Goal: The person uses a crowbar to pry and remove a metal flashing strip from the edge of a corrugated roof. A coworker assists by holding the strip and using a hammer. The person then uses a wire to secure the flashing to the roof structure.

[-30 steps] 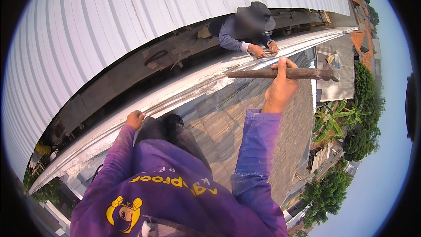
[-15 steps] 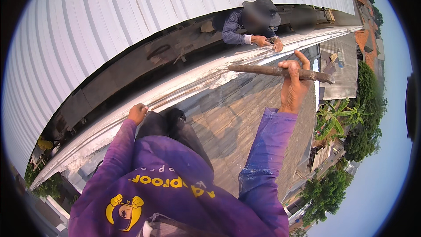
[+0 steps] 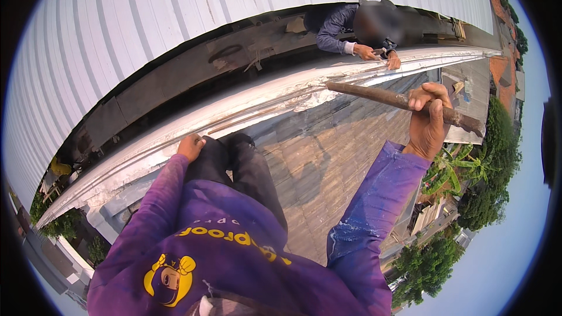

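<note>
My right hand grips a rusty metal bar, raised at a slant over the roof, its left end near a white, weathered concrete ledge. My left hand is closed on the ledge's edge beside my dark-trousered leg; its fingertips are partly hidden. Across the ledge, a co-worker in dark clothing and hat leans over with both hands at the ledge, holding something small that I cannot make out.
A white corrugated roof lies above a dark recessed channel. Weathered sloping roofing drops away below the ledge. Further right are a corrugated roof, banana plants, trees and orange-tiled roofs.
My right hand and the bar have moved rightward, with the bar's right end tilting lower. My left hand has shifted slightly right and upward in view. The co-worker appears further right.
</note>
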Motion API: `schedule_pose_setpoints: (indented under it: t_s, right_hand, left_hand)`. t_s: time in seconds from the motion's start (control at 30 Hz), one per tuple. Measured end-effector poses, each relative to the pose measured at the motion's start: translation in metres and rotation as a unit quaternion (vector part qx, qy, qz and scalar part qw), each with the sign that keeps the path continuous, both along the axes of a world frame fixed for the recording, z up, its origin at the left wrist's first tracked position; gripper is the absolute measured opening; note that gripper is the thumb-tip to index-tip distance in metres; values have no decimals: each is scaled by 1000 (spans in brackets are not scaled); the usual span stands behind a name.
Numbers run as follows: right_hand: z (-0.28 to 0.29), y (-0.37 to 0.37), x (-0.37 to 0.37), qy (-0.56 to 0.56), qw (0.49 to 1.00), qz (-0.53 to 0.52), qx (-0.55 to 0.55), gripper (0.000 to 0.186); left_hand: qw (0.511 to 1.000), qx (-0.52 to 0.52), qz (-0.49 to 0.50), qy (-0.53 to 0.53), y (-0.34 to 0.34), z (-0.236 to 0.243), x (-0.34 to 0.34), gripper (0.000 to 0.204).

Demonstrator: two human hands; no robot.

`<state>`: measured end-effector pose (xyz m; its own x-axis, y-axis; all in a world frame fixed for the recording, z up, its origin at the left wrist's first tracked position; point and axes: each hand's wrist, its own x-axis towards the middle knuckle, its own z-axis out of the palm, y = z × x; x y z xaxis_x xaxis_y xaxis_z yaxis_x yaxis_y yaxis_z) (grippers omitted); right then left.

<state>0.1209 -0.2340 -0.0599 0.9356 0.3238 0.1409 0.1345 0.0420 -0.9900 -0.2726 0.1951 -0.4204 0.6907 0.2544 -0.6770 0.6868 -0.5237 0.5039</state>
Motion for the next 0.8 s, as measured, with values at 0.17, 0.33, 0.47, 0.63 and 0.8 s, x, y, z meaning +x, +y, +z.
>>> schedule_pose_setpoints:
  t_s: [0.17,0.33,0.47,0.63,0.8]
  right_hand:
    - [-9,0,4,-33,996,58,52,57]
    - [-17,4,12,-5,996,18,84,34]
    - [-13,13,3,-29,998,5,61,33]
    - [-10,4,2,-26,997,-9,71,32]
    - [-8,2,-2,-45,996,-26,67,29]
  left_hand:
    - [999,7,32,33,-8,-6,4,32]
    - [998,57,-18,17,-26,-2,23,26]
    - [993,20,-112,-39,-75,4,81,26]
    - [953,-93,-199,-211,-178,-22,202,30]
    - [923,-64,-200,-321,-239,-71,312,37]
